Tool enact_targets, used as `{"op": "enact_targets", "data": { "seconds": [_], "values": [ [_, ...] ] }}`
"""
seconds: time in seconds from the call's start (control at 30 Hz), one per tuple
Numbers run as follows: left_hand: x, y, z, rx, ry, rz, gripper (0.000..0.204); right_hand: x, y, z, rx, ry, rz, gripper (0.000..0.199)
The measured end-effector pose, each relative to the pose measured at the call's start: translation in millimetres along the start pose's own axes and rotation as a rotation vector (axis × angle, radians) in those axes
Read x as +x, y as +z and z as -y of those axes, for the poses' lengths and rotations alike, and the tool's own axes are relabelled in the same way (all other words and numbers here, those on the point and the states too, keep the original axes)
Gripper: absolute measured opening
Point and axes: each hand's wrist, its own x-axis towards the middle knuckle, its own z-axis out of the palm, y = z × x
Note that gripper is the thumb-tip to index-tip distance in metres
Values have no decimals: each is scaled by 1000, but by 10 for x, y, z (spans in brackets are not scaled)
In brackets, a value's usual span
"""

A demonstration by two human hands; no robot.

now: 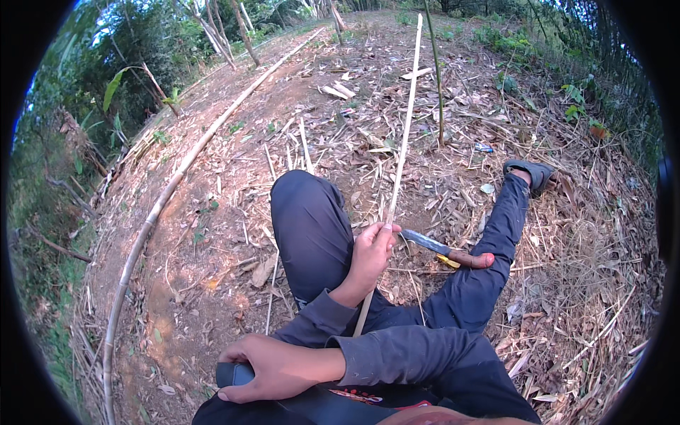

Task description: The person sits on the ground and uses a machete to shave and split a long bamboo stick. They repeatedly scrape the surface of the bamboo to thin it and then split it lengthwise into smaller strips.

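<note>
My left hand (pixel 370 256) is closed round a long, pale bamboo strip (pixel 405 134). The strip slants away up the ground ahead, and its near end passes down between my legs. My right arm crosses over the left one, and my right hand (pixel 278 368) grips a dark blue-grey object (pixel 235 374) at the lower left; most of it is hidden by the fingers. A knife (pixel 469 259) with a brown wooden handle and a grey blade lies across my right shin, its tip close to my left hand. Something yellow (pixel 448 262) shows just under the knife.
Along the left runs a long bamboo pole (pixel 173 183) on the ground. A thin green stem (pixel 437 78) stands right of the strip. Dry leaves and split pieces (pixel 340 91) litter the soil. My left knee (pixel 308 219) is raised; trees and brush border the slope.
</note>
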Motion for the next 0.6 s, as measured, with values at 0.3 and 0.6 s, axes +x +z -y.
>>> {"op": "enact_targets", "data": {
  "seconds": [0.3,0.6],
  "values": [
    [-183,147,-19,-26,-77,198,21,59,283,518,-159,-552,154,35],
    [-243,156,-407,-102,82,100,23,-782,-419,419,-216,-400,30,48]
  ]
}}
